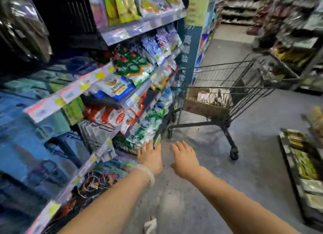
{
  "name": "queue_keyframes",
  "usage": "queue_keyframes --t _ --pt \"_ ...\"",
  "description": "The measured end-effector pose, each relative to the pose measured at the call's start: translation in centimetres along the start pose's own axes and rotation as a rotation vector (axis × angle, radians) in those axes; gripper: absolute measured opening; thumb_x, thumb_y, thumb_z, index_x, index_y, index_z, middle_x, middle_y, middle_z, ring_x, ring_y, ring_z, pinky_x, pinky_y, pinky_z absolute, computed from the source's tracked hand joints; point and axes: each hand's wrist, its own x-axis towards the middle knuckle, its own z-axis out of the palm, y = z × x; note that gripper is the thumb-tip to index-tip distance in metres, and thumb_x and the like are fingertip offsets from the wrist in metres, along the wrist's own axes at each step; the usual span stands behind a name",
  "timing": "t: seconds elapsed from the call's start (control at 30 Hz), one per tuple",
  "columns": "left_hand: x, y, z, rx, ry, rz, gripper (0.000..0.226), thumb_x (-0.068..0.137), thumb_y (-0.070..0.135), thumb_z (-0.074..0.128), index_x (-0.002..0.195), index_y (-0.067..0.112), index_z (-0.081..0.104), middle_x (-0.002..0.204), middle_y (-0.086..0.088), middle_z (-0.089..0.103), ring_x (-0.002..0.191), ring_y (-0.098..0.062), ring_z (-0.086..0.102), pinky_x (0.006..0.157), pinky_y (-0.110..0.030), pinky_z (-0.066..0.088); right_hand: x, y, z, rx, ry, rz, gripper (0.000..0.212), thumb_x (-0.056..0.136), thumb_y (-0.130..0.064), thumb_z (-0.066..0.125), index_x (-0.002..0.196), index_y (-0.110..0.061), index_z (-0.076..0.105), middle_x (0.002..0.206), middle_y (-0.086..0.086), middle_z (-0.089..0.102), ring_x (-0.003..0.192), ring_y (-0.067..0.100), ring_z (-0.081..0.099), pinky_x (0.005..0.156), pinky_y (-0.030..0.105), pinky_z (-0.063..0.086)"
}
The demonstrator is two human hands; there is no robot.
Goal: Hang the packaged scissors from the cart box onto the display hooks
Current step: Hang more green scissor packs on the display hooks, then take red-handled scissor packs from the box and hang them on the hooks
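Both the empty, spread left hand (150, 157) and right hand (185, 157) reach forward toward the cart box (206, 108), which lies ahead and right, nearer the right hand.

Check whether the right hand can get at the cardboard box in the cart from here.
Probably not yet: the right hand is stretched out empty over bare floor, well short of the cart, and the cardboard box sits behind its wire side.

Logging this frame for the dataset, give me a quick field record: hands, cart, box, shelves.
left hand: empty, open, stretched toward the low shelf edge
right hand: empty, fingers spread, over the floor
cart: ahead in the aisle, apart from both hands
box: brown, inside the cart basket
scissors: none identifiable, picture blurred
shelves: on the left, stocked with packaged goods
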Motion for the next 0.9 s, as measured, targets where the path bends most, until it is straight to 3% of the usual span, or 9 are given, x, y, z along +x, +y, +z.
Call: queue_keyframes --t 0.37,0.6,0.73,0.9 --pt "23.5 5.0 -8.8 0.034 0.014 0.207 0.076 0.090 0.025 0.056 0.150 0.017 0.010 0.158 -0.014 0.007 0.147 -0.032 0.004 0.119 -0.044 0.012 19.2 9.7 -7.7 0.005 0.089 0.212 0.056 0.089 -0.029 0.054 0.138 -0.012 0.033 0.145 0.009 0.035 0.137 0.031 0.026 0.111 0.042 0.029" --pt "34.6 9.0 -9.5 0.082 -0.031 0.281 0.075 0.088 0.033 0.056 0.149 0.018 0.014 0.157 -0.012 0.012 0.145 -0.032 0.009 0.119 -0.045 0.013 27.2 17.1 -9.5 0.061 0.005 0.347 0.074 0.084 -0.033 0.061 0.145 -0.013 0.023 0.154 0.010 0.020 0.144 0.032 0.014 0.117 0.044 0.018" --pt "41.3 11.9 -9.8 0.082 -0.081 0.279 0.076 0.089 0.031 0.055 0.150 0.018 0.011 0.158 -0.013 0.007 0.146 -0.032 0.006 0.119 -0.046 0.013 33.6 22.2 -9.9 0.079 0.011 0.362 0.063 0.090 -0.021 0.053 0.144 -0.015 0.023 0.155 0.010 0.019 0.145 0.030 0.012 0.117 0.044 0.017" --pt "51.3 16.4 -12.0 0.105 -0.073 0.251 0.074 0.090 0.029 0.055 0.149 0.017 0.013 0.158 -0.014 0.009 0.146 -0.033 0.007 0.118 -0.047 0.014 42.8 29.5 -12.3 0.061 0.041 0.319 0.067 0.083 -0.032 0.061 0.140 -0.015 0.031 0.146 0.009 0.032 0.138 0.030 0.025 0.115 0.043 0.025"
